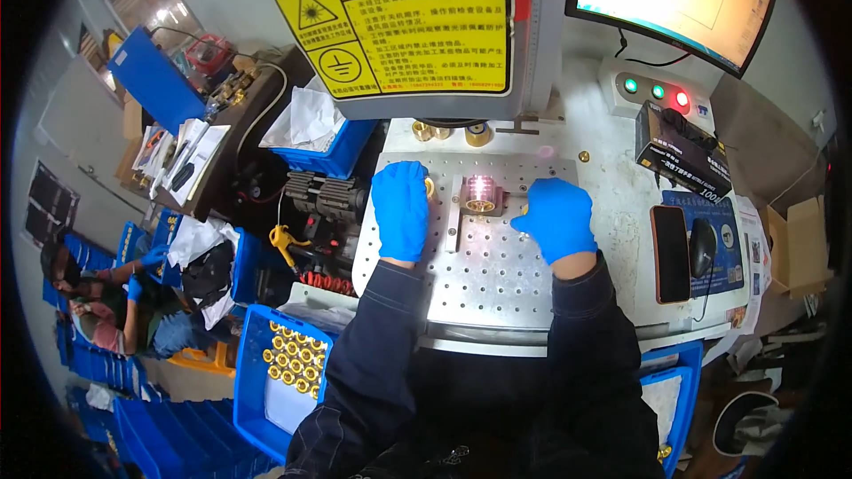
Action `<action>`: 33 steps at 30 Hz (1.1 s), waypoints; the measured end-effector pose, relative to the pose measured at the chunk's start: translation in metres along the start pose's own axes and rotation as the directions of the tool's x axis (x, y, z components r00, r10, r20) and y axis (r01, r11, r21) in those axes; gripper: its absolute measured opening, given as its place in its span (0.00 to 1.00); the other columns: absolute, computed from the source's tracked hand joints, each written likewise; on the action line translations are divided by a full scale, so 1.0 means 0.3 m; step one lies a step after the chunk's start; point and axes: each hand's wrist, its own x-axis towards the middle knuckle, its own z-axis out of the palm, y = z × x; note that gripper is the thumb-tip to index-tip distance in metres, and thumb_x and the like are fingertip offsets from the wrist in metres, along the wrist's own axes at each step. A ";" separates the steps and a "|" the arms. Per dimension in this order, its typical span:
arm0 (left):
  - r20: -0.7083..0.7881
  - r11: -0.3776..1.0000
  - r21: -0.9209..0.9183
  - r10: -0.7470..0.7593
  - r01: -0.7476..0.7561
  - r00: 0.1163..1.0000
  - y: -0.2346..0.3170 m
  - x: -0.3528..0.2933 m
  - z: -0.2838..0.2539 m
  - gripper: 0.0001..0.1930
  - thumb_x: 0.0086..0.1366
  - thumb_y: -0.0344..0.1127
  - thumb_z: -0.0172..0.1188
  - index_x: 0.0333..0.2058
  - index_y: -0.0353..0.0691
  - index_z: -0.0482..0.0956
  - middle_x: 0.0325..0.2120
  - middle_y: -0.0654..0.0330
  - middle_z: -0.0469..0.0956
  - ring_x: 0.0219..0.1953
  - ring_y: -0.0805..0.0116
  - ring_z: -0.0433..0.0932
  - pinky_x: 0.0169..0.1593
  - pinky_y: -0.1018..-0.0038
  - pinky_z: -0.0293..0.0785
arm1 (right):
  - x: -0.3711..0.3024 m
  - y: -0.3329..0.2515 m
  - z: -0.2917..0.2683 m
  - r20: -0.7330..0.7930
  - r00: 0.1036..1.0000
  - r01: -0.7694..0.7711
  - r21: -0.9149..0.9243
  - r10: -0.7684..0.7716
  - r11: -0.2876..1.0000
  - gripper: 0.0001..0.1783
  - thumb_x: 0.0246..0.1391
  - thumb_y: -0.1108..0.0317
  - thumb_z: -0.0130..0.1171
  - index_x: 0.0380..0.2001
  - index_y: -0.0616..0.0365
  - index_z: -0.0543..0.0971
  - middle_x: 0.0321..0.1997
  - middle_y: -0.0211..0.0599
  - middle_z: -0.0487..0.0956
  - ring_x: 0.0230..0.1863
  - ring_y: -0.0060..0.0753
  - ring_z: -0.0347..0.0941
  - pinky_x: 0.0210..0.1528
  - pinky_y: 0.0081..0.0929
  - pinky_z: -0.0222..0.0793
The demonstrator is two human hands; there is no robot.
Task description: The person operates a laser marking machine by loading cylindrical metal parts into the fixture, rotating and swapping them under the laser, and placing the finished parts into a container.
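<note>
A brass fitting (481, 205) sits in a small metal fixture (455, 213) on the perforated metal plate (497, 288), lit by a pinkish glow. To its left, my left hand (401, 213), in a blue glove, is closed around another brass fitting (430, 188), whose rim shows beside the fingers. On the fixture's other side, my right hand (561, 222), also gloved in blue, has its fingers curled together above the plate. A small brassy glint shows at its fingertips; the glove hides the rest.
A machine head with a yellow warning label (399, 22) overhangs the plate. Brass pieces (477, 134) stand behind it. At right are a control box (652, 89), phone (669, 253) and mouse (703, 247). A blue bin (251, 372) holds several brass fittings. Another person (124, 302) sits far left.
</note>
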 end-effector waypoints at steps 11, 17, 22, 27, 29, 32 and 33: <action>0.036 0.998 0.055 0.022 -0.024 0.999 -0.014 -0.007 0.007 0.09 0.67 0.33 0.49 0.37 0.37 0.76 0.35 0.51 0.75 0.40 0.50 0.71 0.45 0.59 0.65 | 0.127 0.118 0.058 0.412 0.883 -0.459 0.857 0.224 0.233 0.22 0.61 0.53 0.52 0.43 0.62 0.80 0.36 0.37 0.82 0.35 0.26 0.78 0.39 0.22 0.73; 0.015 0.999 0.000 -0.038 0.038 0.999 0.009 -0.003 0.015 0.10 0.69 0.36 0.48 0.36 0.36 0.76 0.33 0.50 0.75 0.38 0.49 0.70 0.44 0.59 0.65 | 0.119 0.127 0.143 0.273 0.950 -0.291 0.950 0.153 0.110 0.27 0.61 0.72 0.53 0.64 0.57 0.64 0.51 0.38 0.76 0.44 0.30 0.77 0.50 0.22 0.73; 0.022 0.997 -0.014 -0.077 0.077 0.997 -0.002 -0.012 0.019 0.11 0.70 0.37 0.48 0.35 0.36 0.75 0.32 0.49 0.75 0.37 0.48 0.70 0.43 0.58 0.65 | 0.132 0.125 0.182 0.252 0.960 -0.252 0.968 0.122 -0.012 0.32 0.57 0.82 0.54 0.64 0.59 0.60 0.54 0.43 0.76 0.53 0.36 0.77 0.52 0.24 0.74; 0.027 0.991 -0.031 -0.131 0.132 0.991 0.000 -0.015 0.023 0.13 0.70 0.38 0.48 0.35 0.35 0.76 0.31 0.48 0.76 0.35 0.46 0.70 0.42 0.56 0.65 | 0.130 0.113 0.144 0.206 0.974 -0.219 0.965 0.094 0.147 0.27 0.61 0.79 0.50 0.63 0.58 0.62 0.54 0.41 0.75 0.52 0.34 0.77 0.51 0.23 0.73; -0.032 0.995 -0.042 -0.096 0.095 0.995 -0.001 -0.003 0.027 0.13 0.70 0.39 0.48 0.34 0.35 0.76 0.31 0.47 0.77 0.35 0.46 0.71 0.41 0.55 0.66 | 0.133 0.115 0.141 0.264 0.960 -0.269 0.962 0.093 0.054 0.24 0.65 0.74 0.47 0.64 0.56 0.63 0.54 0.39 0.75 0.51 0.32 0.77 0.49 0.21 0.73; 0.020 0.985 -0.044 -0.165 0.166 0.986 0.026 -0.003 0.011 0.13 0.68 0.41 0.52 0.35 0.35 0.77 0.31 0.47 0.78 0.35 0.47 0.73 0.40 0.56 0.67 | 0.130 0.127 0.160 0.144 0.989 -0.149 0.970 0.042 0.189 0.31 0.58 0.83 0.53 0.64 0.61 0.60 0.57 0.46 0.75 0.54 0.36 0.76 0.51 0.21 0.73; 0.044 0.976 -0.032 -0.214 0.215 0.976 0.032 -0.001 0.012 0.13 0.68 0.41 0.54 0.35 0.35 0.77 0.31 0.47 0.78 0.36 0.47 0.73 0.40 0.56 0.68 | 0.130 0.132 0.157 0.177 0.984 -0.175 0.965 0.004 0.196 0.30 0.59 0.82 0.52 0.64 0.60 0.60 0.58 0.46 0.74 0.55 0.35 0.75 0.52 0.20 0.72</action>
